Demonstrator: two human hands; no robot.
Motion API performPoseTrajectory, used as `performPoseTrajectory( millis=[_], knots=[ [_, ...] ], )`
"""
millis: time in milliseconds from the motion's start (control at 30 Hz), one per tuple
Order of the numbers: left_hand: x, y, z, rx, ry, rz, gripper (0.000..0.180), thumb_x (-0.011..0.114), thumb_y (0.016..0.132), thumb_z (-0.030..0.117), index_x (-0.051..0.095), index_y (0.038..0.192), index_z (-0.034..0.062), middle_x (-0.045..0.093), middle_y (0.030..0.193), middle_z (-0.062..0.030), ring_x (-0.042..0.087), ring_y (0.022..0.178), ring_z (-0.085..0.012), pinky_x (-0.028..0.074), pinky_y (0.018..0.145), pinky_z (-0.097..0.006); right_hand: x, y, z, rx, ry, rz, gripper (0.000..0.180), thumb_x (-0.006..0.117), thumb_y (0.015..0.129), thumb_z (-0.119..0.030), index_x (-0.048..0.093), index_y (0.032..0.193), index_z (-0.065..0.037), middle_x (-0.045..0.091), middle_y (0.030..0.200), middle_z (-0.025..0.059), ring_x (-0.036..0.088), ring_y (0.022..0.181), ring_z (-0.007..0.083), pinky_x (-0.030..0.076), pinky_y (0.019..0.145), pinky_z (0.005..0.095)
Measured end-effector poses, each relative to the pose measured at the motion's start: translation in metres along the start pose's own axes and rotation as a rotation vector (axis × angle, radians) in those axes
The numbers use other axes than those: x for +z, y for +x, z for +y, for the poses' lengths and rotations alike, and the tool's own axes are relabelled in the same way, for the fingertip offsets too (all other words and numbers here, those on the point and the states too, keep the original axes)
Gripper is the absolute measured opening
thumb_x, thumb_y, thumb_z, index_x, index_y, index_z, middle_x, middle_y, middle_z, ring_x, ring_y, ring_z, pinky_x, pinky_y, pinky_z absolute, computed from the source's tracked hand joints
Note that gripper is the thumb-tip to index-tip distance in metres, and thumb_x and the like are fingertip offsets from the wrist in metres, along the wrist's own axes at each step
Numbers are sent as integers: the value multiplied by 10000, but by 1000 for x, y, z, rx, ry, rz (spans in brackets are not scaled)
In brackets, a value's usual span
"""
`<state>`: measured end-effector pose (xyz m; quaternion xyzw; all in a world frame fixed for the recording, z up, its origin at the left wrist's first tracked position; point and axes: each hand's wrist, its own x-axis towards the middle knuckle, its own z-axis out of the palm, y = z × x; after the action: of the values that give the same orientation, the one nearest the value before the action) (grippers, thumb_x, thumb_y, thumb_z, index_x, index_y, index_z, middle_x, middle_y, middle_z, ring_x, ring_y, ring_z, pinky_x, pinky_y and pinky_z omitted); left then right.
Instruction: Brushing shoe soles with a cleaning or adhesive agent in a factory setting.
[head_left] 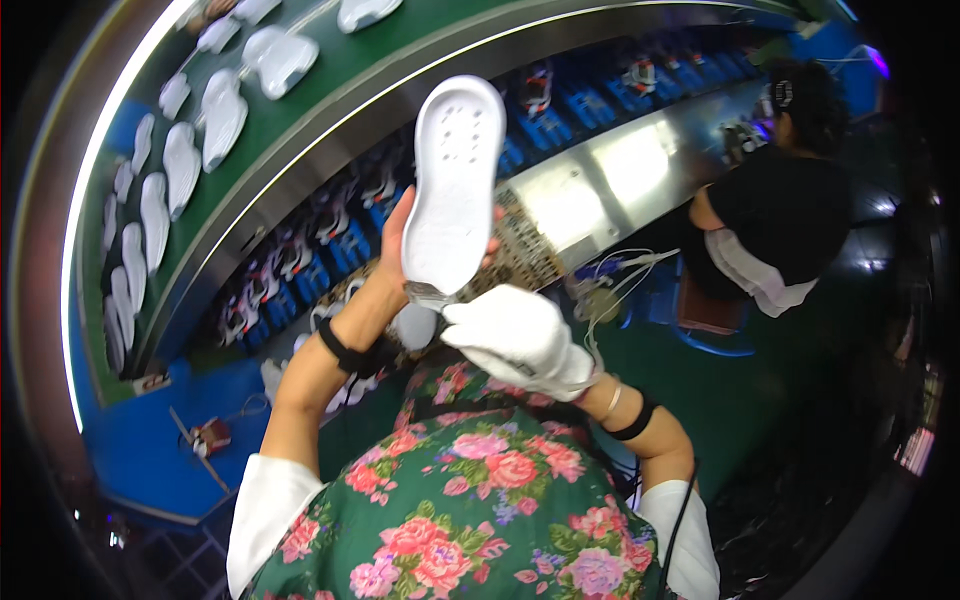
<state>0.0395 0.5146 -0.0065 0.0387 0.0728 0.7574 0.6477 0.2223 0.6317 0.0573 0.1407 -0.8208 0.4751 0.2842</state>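
My bare left hand (394, 245) holds up a white shoe sole (455, 190), its hollow inner face toward me and small holes at the toe end. The thumb and fingers wrap round the sole's two long sides. My right hand (520, 338), in a white glove, is closed just below the heel end. From its fingertips sticks what looks like a flat brush (430, 294) with a greyish end touching or very near the heel edge; its handle is hidden in the glove. A grey rounded piece (415, 327) lies beneath, beside my left wrist.
Several white soles (183, 168) lie on a green conveyor belt (280, 110) at upper left. Below it, shoe uppers stand in a row on blue holders (350, 245). A metal-topped bench (570, 210) runs to the right, where another person (780, 200) sits. A blue table (150, 450) is at left.
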Motion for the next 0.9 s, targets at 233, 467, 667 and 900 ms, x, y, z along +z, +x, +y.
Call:
performPoseTrajectory(
  millis=[233,467,667,900],
  knots=[
    [16,12,5,-54,160,-1,919,546,877,711,353,1551,117,478,1401,-297,602,1042,-431,522,864,-515,-22,10,8,27,-65,71,312,774,743,25,746,1047,-39,743,1030,120,712,884,286,573,789,374],
    [3,16,13,-119,145,-164,922,567,875,680,362,1542,77,488,1365,-326,608,1037,-451,537,846,-488,-6,-4,-12,80,121,-98,272,792,761,-31,758,1025,-90,745,1040,106,702,865,269,566,749,366],
    [6,17,16,-150,29,-79,865,544,920,607,327,1559,66,465,1380,-375,589,1140,-511,528,937,-546,-22,1,5,-50,-248,-52,358,753,724,-16,743,1080,-53,733,1085,142,706,973,302,575,836,393],
    [-9,17,22,-142,20,-101,840,535,927,596,345,1553,69,443,1405,-384,616,1124,-512,522,983,-555,-9,-5,-1,68,144,-166,277,787,765,-33,748,1039,-52,735,1051,143,706,902,284,569,757,379]
  ],
)
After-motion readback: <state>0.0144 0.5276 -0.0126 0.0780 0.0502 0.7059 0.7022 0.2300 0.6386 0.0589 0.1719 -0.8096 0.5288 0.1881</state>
